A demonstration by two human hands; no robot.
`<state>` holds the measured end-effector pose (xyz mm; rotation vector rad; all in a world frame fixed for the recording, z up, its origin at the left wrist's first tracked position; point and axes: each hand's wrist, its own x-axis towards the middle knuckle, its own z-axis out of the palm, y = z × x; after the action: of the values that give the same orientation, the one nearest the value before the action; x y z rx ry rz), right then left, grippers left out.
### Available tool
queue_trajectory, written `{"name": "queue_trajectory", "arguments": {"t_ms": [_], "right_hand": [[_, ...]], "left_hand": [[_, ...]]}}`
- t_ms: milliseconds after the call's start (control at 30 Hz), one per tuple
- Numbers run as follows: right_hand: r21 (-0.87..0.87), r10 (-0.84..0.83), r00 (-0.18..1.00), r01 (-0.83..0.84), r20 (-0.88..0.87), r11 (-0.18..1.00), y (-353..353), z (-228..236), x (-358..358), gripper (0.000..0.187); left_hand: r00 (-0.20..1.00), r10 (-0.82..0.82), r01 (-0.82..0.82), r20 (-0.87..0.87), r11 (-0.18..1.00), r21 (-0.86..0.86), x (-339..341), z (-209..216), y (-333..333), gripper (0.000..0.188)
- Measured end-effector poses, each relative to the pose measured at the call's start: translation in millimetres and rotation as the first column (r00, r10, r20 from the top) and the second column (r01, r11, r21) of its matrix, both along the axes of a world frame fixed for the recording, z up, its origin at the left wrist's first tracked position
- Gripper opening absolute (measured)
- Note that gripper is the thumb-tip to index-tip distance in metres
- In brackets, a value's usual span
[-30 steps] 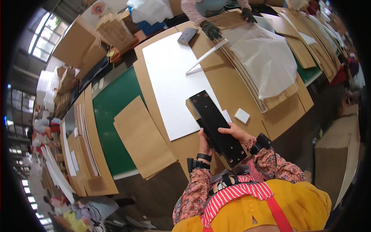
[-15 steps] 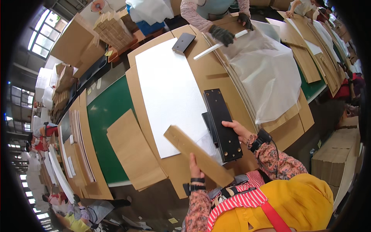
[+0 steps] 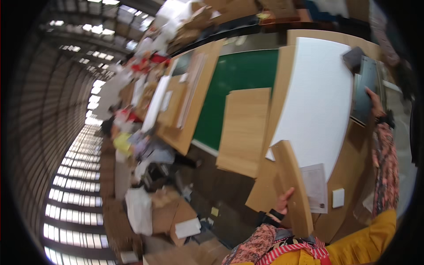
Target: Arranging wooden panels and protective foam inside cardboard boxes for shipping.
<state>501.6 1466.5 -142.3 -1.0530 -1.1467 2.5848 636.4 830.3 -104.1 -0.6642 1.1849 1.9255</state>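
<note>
My left hand is closed on a narrow wood-coloured board, gripping its side and holding it tilted up near my body. At the right, my right hand reaches out to a long black panel, closed at its edge; the fingers behind it are partly hidden. This panel lies at the right edge of a large white sheet. A dark block sits by the panel's far end. Beside the wood-coloured board are a printed paper and a small white box.
Flat wood-coloured panels lie across the edge of a green tabletop. Cardboard lies under the white sheet. A co-worker's sleeve shows blurred at upper right. Other people and stacked boards are to the left.
My view has swung left. My right hand has carried the black panel away from me towards the dark block, uncovering the paper and white box. My left hand still holds the wood-coloured board, now more upright.
</note>
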Motion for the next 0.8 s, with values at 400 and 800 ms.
{"name": "queue_trajectory", "arguments": {"t_ms": [400,800], "right_hand": [[0.417,0.329,0.935,-0.247,-0.136,0.874,-232.3,22.1,99.5,0.059],[0.574,-0.171,0.984,0.113,0.047,0.811,-346.8,19.5,359.0,0.052]], "left_hand": [[0.998,-0.054,0.043,0.035,0.965,0.257,-26.0,23.9,9.4,0.037],[0.937,-0.322,0.33,-0.135,0.944,0.034,-16.3,27.9,70.0,0.077]]}}
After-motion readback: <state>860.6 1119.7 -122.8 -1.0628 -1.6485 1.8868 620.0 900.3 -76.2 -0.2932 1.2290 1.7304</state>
